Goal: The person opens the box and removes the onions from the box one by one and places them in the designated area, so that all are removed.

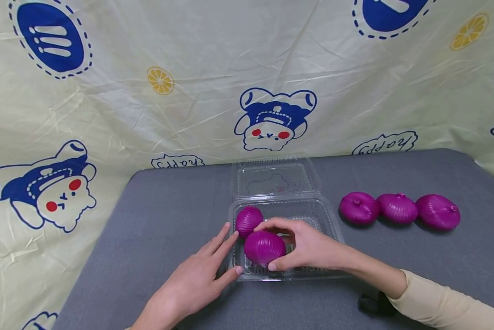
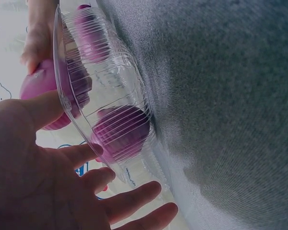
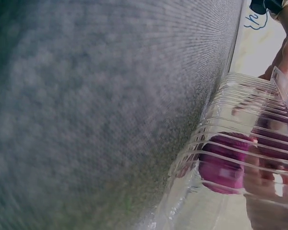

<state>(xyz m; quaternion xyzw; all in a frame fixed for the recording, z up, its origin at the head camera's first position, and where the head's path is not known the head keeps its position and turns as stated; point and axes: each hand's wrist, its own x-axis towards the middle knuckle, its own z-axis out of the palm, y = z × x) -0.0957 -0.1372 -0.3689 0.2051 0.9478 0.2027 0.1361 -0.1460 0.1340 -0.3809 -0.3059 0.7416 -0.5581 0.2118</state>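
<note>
My right hand (image 1: pixel 302 245) grips a purple onion (image 1: pixel 265 248) between thumb and fingers, over the left front part of a clear plastic clamshell box (image 1: pixel 333 224). Another onion (image 1: pixel 249 221) sits inside the box at its left side, just behind the held one. At the box's left rim rests my left hand (image 1: pixel 199 270), fingers spread and fairly straight. In the left wrist view the thumb and fingertips of this hand lie along the rim, and the onion in the box (image 2: pixel 122 134) shows through the ribbed wall. The box lid (image 1: pixel 273 176) stands opened away from me.
Three more purple onions, left (image 1: pixel 359 208), middle (image 1: pixel 397 208) and right (image 1: pixel 438 212), lie in a row right of the box on the grey tabletop (image 1: pixel 168 206). A printed curtain (image 1: pixel 197 114) hangs behind the table. A black object (image 1: pixel 375 304) is under the right forearm.
</note>
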